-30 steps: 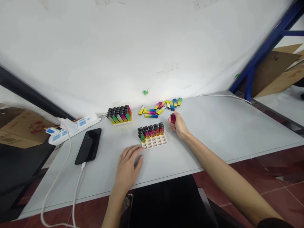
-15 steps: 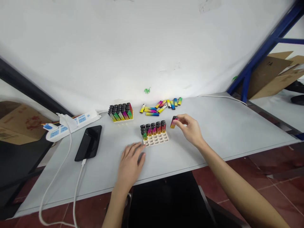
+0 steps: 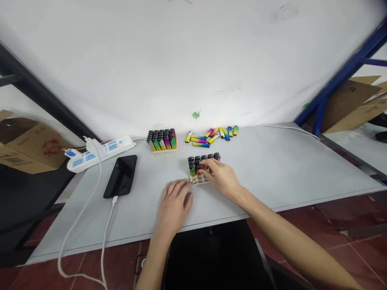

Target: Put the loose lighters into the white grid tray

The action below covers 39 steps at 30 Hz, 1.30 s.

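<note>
In the head view, a cream holed tray carries rows of upright lighters with black tops, and its front holes are bare. Between thumb and fingers, my right hand pinches a pink and yellow lighter, upright at the tray beside a green one. Whether its base sits fully in a hole is hidden. My left hand lies on the table with fingers spread, a fingertip at the tray's front left corner. My right hand covers part of the tray's right side.
A full block of lighters stands behind, to the left. Several loose lighters lie near the wall. A phone with a white cable and a power strip occupy the table's left. Cardboard boxes stand beyond.
My right hand has moved left with the lighter, from beside the tray to a spot in its second row from the left. My left hand stays at the tray corner. The view has shifted slightly.
</note>
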Available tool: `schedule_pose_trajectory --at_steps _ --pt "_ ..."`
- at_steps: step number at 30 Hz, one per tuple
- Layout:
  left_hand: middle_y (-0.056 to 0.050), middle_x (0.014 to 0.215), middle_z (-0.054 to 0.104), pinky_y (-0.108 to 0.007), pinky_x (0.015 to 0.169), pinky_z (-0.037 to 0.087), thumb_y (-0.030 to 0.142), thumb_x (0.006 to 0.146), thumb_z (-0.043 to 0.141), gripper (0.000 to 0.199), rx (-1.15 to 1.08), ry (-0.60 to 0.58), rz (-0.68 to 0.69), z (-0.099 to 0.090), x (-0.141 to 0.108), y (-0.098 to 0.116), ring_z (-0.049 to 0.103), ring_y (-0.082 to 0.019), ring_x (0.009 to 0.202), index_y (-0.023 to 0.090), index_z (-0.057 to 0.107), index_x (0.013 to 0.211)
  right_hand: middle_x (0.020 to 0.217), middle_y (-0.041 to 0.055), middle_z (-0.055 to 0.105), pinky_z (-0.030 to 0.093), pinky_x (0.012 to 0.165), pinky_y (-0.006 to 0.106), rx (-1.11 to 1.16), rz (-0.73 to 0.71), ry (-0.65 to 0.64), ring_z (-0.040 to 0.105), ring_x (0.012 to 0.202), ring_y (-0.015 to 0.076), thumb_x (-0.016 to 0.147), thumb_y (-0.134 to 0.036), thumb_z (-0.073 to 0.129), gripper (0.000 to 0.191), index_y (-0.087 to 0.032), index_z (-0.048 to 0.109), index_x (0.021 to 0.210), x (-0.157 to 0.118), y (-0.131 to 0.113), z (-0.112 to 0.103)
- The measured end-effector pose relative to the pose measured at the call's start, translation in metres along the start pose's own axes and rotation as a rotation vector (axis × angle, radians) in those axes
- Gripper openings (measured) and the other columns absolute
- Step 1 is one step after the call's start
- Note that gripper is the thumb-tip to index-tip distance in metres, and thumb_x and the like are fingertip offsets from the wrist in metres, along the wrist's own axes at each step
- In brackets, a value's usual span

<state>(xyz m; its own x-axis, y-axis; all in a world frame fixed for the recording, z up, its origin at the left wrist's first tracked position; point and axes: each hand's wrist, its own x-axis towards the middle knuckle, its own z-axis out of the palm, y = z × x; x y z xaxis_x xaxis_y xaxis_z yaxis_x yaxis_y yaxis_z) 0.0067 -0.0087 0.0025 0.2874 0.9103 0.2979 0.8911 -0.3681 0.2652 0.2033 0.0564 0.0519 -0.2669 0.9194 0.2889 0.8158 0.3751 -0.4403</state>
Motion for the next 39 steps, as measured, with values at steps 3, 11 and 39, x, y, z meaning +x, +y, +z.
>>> schedule_pose_trajectory --at_steps 3,11,39 --pt "-0.005 0.137 0.062 -0.053 0.116 0.035 0.03 0.098 0.047 0.035 -0.001 0.015 0.007 0.0 0.0 0.0 0.051 -0.027 0.132 0.026 0.06 0.131 0.104 0.0063 0.076 0.04 0.058 0.028 -0.154 0.048 -0.02 0.071 0.08 0.0216 0.097 -0.032 0.056 0.024 -0.022 0.065 0.116 0.0 -0.006 -0.001" --pt "-0.004 0.138 0.062 -0.054 0.116 0.036 0.03 0.098 0.047 0.035 -0.007 0.011 0.004 -0.002 0.0 0.0 0.051 -0.027 0.131 0.027 0.061 0.13 0.061 0.0021 0.067 0.028 0.052 0.027 -0.154 0.067 0.236 0.058 0.053 0.0147 0.098 -0.05 0.049 0.042 -0.02 0.062 0.071 0.014 0.006 -0.02" --pt "-0.003 0.135 0.064 -0.053 0.112 0.039 0.03 0.098 0.047 0.033 -0.001 0.0 -0.027 -0.002 0.004 0.0 0.053 -0.026 0.129 0.029 0.062 0.127 0.058 -0.0105 0.044 0.023 0.038 0.018 1.326 0.453 0.263 0.033 0.039 0.0075 0.08 -0.059 0.065 0.04 -0.027 0.042 0.09 0.054 0.104 -0.004"
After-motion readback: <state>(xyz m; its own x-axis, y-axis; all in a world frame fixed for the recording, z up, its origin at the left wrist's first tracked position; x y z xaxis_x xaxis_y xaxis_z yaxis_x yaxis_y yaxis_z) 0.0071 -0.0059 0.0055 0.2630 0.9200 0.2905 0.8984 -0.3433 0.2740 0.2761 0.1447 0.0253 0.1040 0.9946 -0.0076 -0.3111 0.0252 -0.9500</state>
